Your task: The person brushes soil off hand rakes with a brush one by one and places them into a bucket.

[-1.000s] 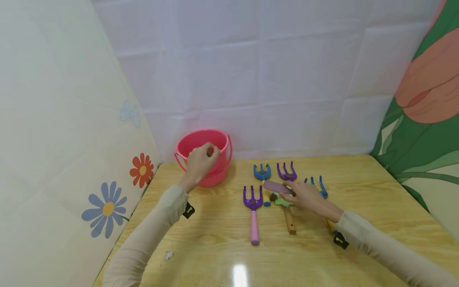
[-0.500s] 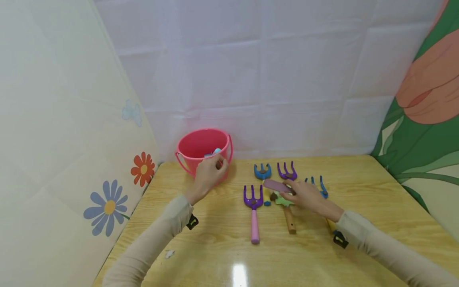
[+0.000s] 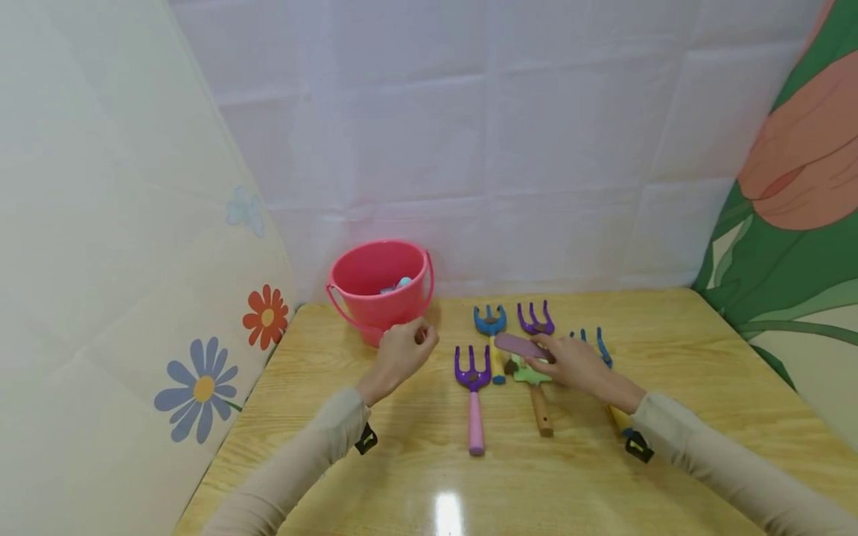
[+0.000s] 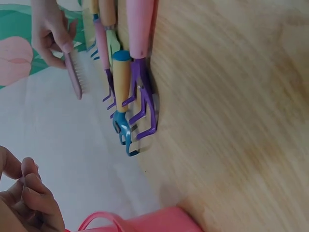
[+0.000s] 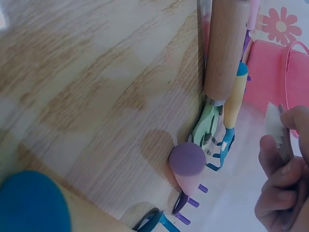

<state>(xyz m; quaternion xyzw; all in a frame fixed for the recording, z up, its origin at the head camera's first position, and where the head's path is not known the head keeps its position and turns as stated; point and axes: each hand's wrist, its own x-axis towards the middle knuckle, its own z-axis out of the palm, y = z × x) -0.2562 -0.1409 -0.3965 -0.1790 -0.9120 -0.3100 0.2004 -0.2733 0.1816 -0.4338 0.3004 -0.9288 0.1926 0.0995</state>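
Note:
My left hand (image 3: 402,353) hovers in front of the pink bucket (image 3: 378,307), its fingers loosely curled; nothing shows between them in the left wrist view. My right hand (image 3: 578,371) holds a brush (image 3: 519,346) with a purplish back and white bristles (image 5: 274,124), above the garden tools. Beneath it lies a green-headed tool (image 3: 532,374) with a wooden handle. Left of that lies a purple hand fork (image 3: 473,378) with a pink handle, a brown bit on its head. Behind are a blue fork (image 3: 490,321) and another purple fork (image 3: 536,324).
Right of my right hand lies another blue fork (image 3: 603,350), partly hidden by the hand and wrist. Pale blue items (image 3: 404,283) show inside the bucket. A white cloth (image 3: 570,149) hangs behind the wooden table (image 3: 389,484); flower-printed sheets stand at both sides.
My left hand has moved from over the bucket's rim down and toward me, uncovering the pale blue items inside. My right hand and the brush have hardly moved.

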